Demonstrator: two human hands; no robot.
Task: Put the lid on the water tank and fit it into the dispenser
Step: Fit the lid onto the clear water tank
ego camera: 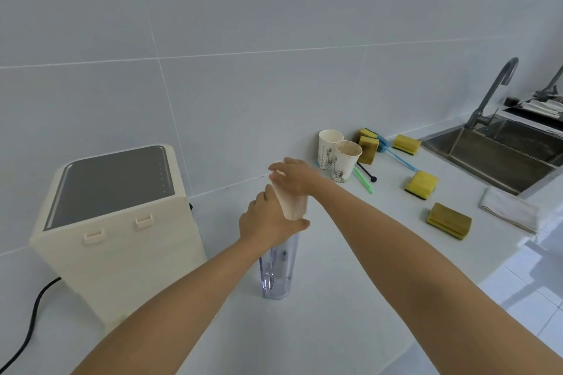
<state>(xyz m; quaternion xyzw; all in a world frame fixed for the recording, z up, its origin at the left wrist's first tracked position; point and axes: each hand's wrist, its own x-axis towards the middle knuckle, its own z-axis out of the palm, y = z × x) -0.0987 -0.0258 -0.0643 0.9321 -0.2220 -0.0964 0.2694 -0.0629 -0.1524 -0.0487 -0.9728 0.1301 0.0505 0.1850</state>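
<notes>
A tall clear water tank [278,271] stands upright on the white counter, right of the cream dispenser [122,222]. A cream lid [292,202] lies on the tank's top. My left hand [268,219] grips the near end of the lid and the tank's upper edge. My right hand [294,175] lies flat over the far end of the lid, fingers spread. The dispenser has a grey top panel and two small clips on its near side; the tank is apart from it.
Two paper cups [338,155] stand by the wall behind my hands. Several yellow sponges [422,184], a blue brush [396,154] and a green stick lie to the right. A folded white cloth [508,213] and a steel sink [499,155] are further right. A black cable [33,320] runs left of the dispenser.
</notes>
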